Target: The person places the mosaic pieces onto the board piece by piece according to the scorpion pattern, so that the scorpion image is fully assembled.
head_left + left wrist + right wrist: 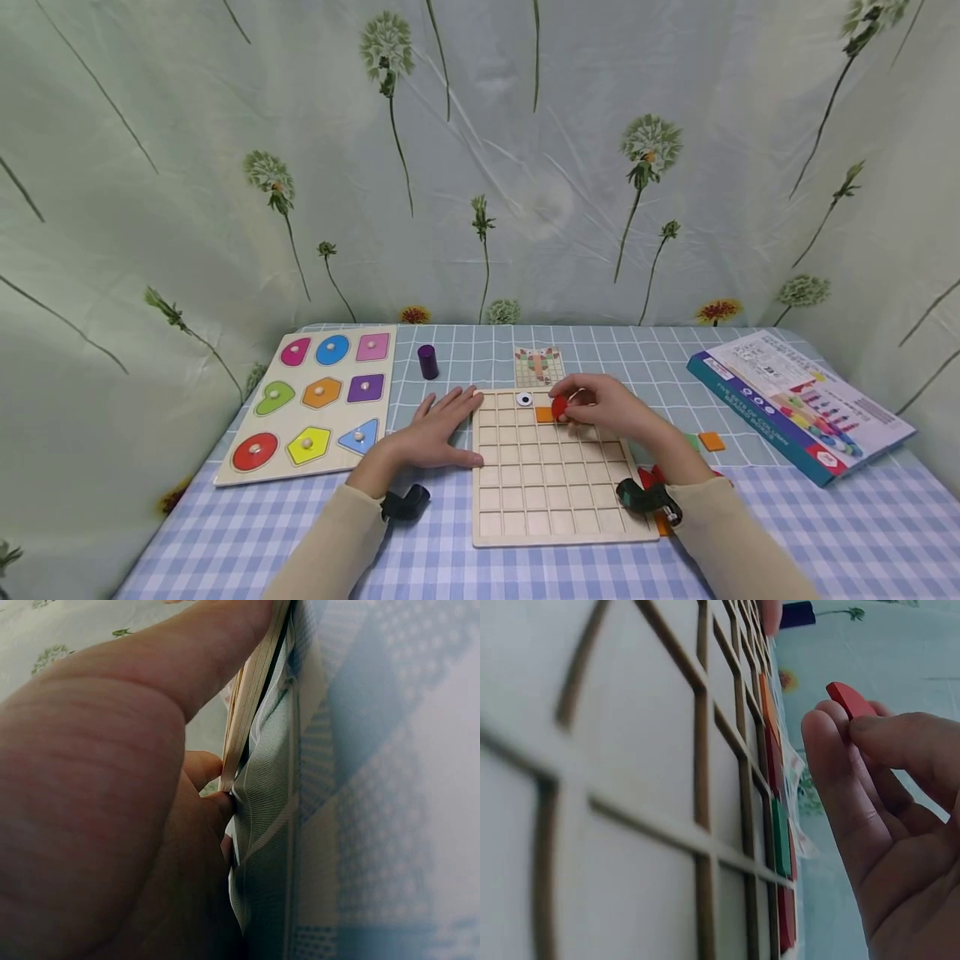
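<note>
A wooden grid board (pixel 522 504) lies flat before me. My left hand (pixel 435 435) rests at its left edge with fingers spread; in the left wrist view the thumb (pixel 142 667) and fingertips touch the board's side. Over the upper part of the board, my right hand (pixel 607 407) pinches a red piece (pixel 559 407) with a curved edge between thumb and fingers. An orange square (pixel 543 414) and a white eye piece (pixel 524 400) sit in upper cells. The right wrist view shows a green piece (pixel 781 836) and red pieces along the far rows, which the right hand covers in the head view.
A pattern card (pixel 538 367) lies behind the board, beside a purple cylinder (pixel 427 362). Left stands a shape puzzle board (pixel 345 433); right, a flat box (pixel 795 400). Loose tiles, including an orange square tile (pixel 712 442), lie near the right forearm.
</note>
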Demonstrator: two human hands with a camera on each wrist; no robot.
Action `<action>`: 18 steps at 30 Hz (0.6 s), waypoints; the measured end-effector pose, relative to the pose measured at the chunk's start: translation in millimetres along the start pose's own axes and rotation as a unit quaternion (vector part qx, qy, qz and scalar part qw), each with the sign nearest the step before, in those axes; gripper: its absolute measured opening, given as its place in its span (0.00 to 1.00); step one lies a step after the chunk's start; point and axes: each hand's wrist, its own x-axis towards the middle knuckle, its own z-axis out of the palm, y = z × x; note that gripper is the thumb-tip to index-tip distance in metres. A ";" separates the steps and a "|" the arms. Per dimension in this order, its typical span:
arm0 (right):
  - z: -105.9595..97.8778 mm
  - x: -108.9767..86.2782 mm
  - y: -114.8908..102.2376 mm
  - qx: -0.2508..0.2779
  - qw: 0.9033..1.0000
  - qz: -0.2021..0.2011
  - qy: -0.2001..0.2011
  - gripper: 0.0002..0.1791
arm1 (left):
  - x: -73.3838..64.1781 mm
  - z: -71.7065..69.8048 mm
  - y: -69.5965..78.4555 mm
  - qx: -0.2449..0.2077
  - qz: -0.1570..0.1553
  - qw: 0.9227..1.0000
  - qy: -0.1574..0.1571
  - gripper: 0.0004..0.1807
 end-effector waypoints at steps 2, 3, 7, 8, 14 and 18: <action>3.6 1.2 -1.0 0.007 1.000 0.010 -0.001 0.15 | 0.2 0.3 0.1 0.002 -0.001 1.000 -0.001 0.55; 5.2 1.9 -1.4 0.001 1.000 0.009 0.000 0.15 | 0.3 0.3 0.2 0.002 -0.001 1.000 -0.002 0.55; 9.9 4.8 -3.9 -0.043 0.999 0.018 0.013 0.14 | 0.5 -0.1 1.4 -0.001 -0.001 1.000 -0.007 0.55; 10.7 5.8 -4.8 -0.054 0.998 0.017 0.015 0.14 | 0.5 -0.4 1.7 -0.002 -0.002 1.000 -0.008 0.55; 16.3 16.6 -11.3 -0.090 0.996 0.007 0.008 0.12 | 0.5 -1.4 2.0 0.001 -0.007 1.000 -0.004 0.55; 21.7 25.7 -12.3 -0.108 0.994 -0.001 -0.002 0.11 | 0.7 -1.2 1.9 0.000 -0.007 1.000 -0.004 0.55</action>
